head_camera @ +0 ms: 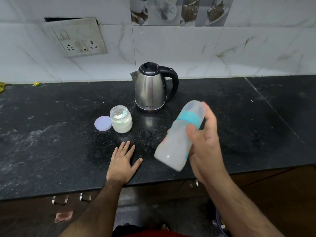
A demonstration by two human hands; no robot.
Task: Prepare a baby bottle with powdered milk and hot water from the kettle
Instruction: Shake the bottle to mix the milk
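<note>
On a black stone counter (51,134) backed by white marbled wall tiles, a person readies a baby bottle. At upper left of the frame, a grimy switch and socket plate (75,37) hangs slightly loose from the wall. Left of centre on the counter, a lilac lid (103,123) lies flat, touching a small open jar of milk powder (121,119) with a pale scoop (123,113) resting inside it. Below the jar, near the counter's front edge, the left hand (123,162) lies palm down on the stone, fingers straight and spread, holding nothing. At centre, just behind and to the right of the jar, a steel kettle (150,88) stands upright with its black lid closed, spout toward the left and black handle toward the right. Right of centre, the right hand (204,146) grips the baby bottle (179,137) in the air above the counter, fingers and thumb wrapped round its body; the bottle is tilted, cap end pointing up and to the right, and appears blurred, with a teal ring below its clear cap and cloudy white contents. Along the bottom, metal cabinet handles (59,200) show beneath the counter edge.
</note>
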